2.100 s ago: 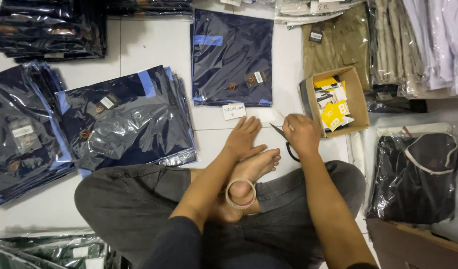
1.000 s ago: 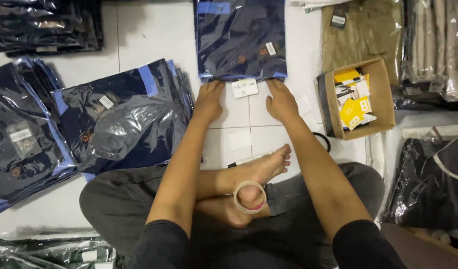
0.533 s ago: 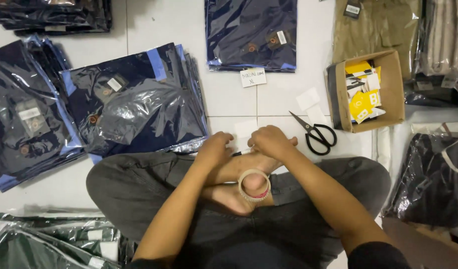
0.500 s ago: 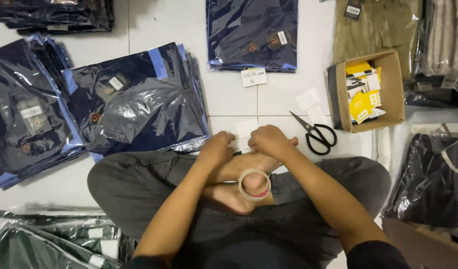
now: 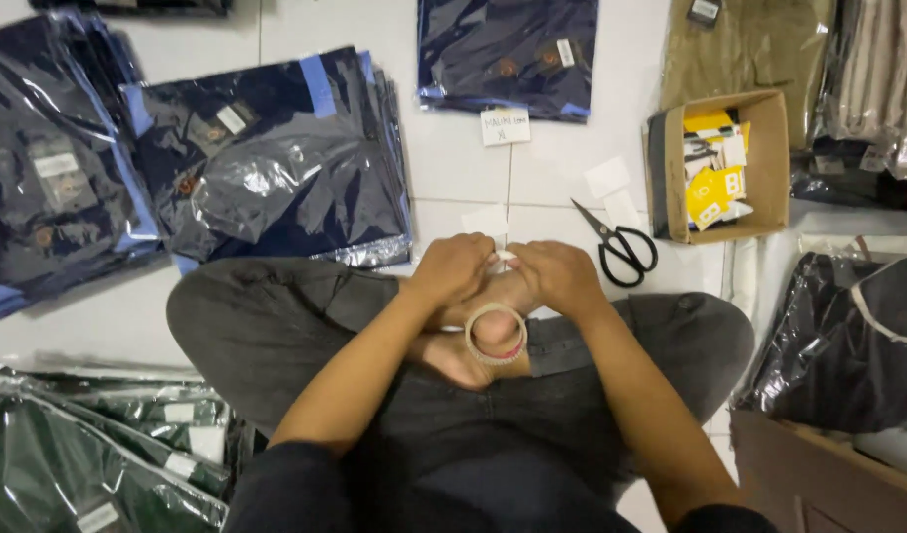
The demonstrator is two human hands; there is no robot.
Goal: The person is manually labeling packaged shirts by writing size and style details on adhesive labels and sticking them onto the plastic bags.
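I sit cross-legged on a white tiled floor. My left hand and my right hand meet just above my bare foot, fingers curled, pinching a small white slip between them. What the slip is cannot be made out. A roll of clear tape rests on my foot right below the hands. Black scissors lie on the floor to the right of my right hand. A white paper label lies in front of a navy garment in a plastic bag at the top.
A stack of navy bagged garments lies at left, another further left. Green bagged garments lie at lower left. A cardboard box with yellow and white tags stands right. Dark bagged clothing and olive garments lie right.
Both hands reached out to the far navy pack, then drew back over my foot. The paper label now lies on the floor below that pack. The hands have closed together.
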